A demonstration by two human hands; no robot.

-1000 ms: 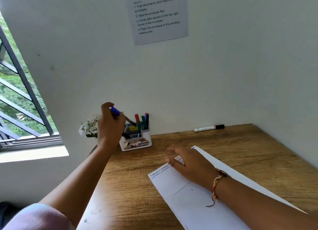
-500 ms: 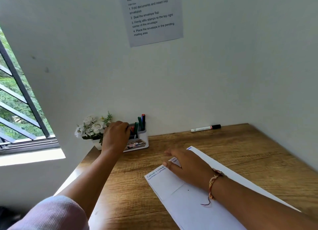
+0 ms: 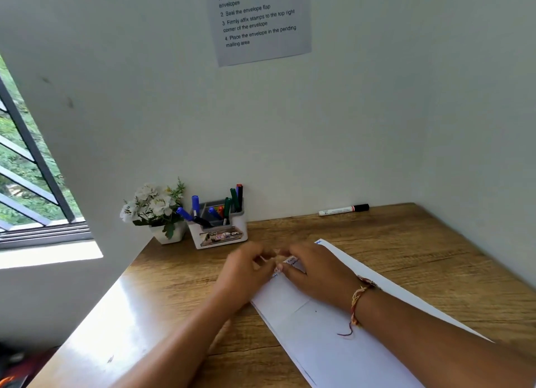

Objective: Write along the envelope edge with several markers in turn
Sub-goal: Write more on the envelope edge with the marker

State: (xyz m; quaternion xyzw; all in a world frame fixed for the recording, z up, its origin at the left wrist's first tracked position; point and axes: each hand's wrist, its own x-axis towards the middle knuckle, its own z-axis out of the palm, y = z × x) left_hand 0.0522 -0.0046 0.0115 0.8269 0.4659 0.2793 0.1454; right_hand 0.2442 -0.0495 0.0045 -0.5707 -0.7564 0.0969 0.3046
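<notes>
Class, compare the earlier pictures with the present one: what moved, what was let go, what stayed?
The left hand left its blue marker at the holder and came back to the envelope, beside the right hand; blur hides its fingers. The right hand stays flat on the envelope; the marker by the wall has not moved.

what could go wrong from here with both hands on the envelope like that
1. Smearing: the right hand rests over the handwriting at the envelope edge, with the blurred left hand right beside it. The ink could smudge if it is wet.
2. Tipping: blue markers lean out of the holder toward the flower pot, so a hasty reach might knock either over.
3. The loose marker by the wall could roll if the table is bumped.
</notes>
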